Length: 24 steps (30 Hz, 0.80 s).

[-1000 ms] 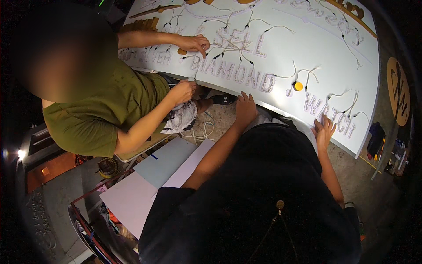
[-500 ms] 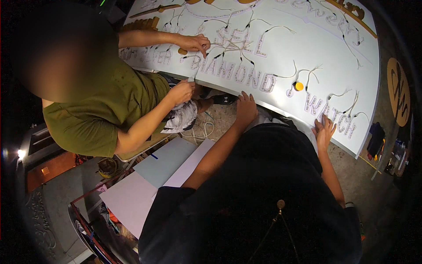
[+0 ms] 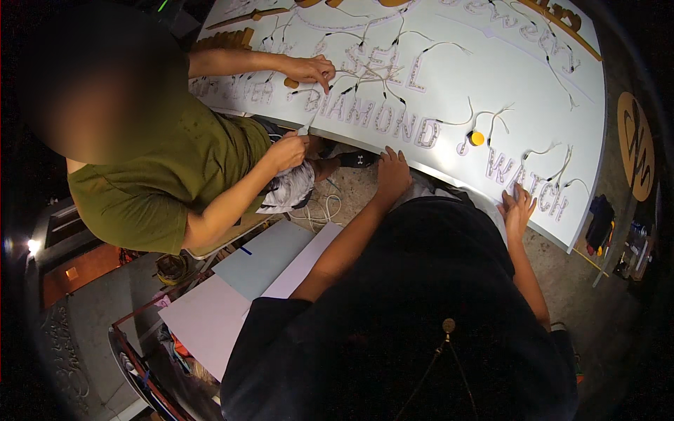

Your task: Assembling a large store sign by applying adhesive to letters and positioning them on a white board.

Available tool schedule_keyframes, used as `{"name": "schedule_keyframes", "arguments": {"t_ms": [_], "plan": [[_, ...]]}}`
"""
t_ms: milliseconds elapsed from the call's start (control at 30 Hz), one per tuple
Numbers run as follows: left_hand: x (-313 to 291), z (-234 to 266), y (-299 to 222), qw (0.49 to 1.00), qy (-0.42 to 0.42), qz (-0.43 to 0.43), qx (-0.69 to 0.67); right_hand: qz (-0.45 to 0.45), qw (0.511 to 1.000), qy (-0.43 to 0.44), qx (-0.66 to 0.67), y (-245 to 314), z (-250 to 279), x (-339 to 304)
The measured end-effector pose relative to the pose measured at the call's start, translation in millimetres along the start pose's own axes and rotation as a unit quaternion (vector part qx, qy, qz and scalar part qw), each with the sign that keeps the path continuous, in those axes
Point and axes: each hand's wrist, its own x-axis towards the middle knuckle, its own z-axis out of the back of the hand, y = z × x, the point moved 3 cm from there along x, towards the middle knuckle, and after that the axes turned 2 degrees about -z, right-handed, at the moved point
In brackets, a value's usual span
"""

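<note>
Seen from my remote post, the bare left hand (image 3: 394,174) rests at the near edge of a broad, flat white surface (image 3: 484,91), fingers extended and holding nothing I can see. The bare right hand (image 3: 518,205) lies over a row of pale block letters dotted with small studs (image 3: 500,168), near the surface's right corner; its fingers stand apart, though from above I cannot tell whether that grip pinches anything. Thin white wires with black sleeves (image 3: 558,184) arch just beyond it, and a round yellow cap (image 3: 476,138) sits between the hands. A co-worker in an olive shirt (image 3: 154,168) grips a pale, pointed tool (image 3: 305,130) at left. The risk, I judge, is a sideways slide of the right hand, which could shift a letter or snag a wire; a careless sweep could topple the cap.
</note>
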Motion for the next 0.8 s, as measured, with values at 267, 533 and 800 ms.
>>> {"name": "schedule_keyframes", "arguments": {"t_ms": [267, 533, 800], "plan": [[0, -4, 0, 1.000, -0.006, -0.002, -0.001, -0.005, 1.000, 0.000, 0.000, 1, 0, -2], [-1, 0, 1, 1.000, -0.004, -0.006, -0.014, -0.012, 1.000, 0.002, -0.008, 1, -2, 1], [-1, -9, 2, 1.000, -0.025, 0.000, -0.015, -0.010, 1.000, 0.014, -0.022, 9, 7, 1]]}}
